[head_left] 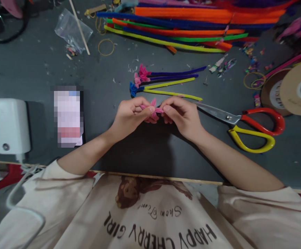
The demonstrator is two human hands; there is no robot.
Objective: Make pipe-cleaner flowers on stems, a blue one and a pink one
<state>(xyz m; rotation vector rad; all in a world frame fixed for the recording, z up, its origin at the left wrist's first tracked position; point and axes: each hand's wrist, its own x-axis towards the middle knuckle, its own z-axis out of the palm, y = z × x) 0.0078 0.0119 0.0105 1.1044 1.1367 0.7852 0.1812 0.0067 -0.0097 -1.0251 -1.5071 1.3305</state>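
Between my two hands is a pink pipe-cleaner flower (153, 103) with several looped petals. My left hand (133, 116) pinches it at the centre and left side, thumb on top. One petal at the right is pinched between the thumb and fingers of my right hand (180, 116). Just beyond my hands lie finished-looking pipe-cleaner flowers: a dark pink flower (144, 72) and a lighter pink flower (137, 80) on purple stems, and a blue flower (133, 89) by yellow-green stems (170, 84). The scissors (228, 117) lie by my right hand, their blade tips partly hidden.
Bundles of coloured pipe cleaners (181, 33) stretch across the back. At the right are ribbon spools (299, 88). A phone (69, 116) and a white power bank (10, 126) with a cable lie left. A plastic bag (72, 29) and a thin stick (80, 27) sit back left.
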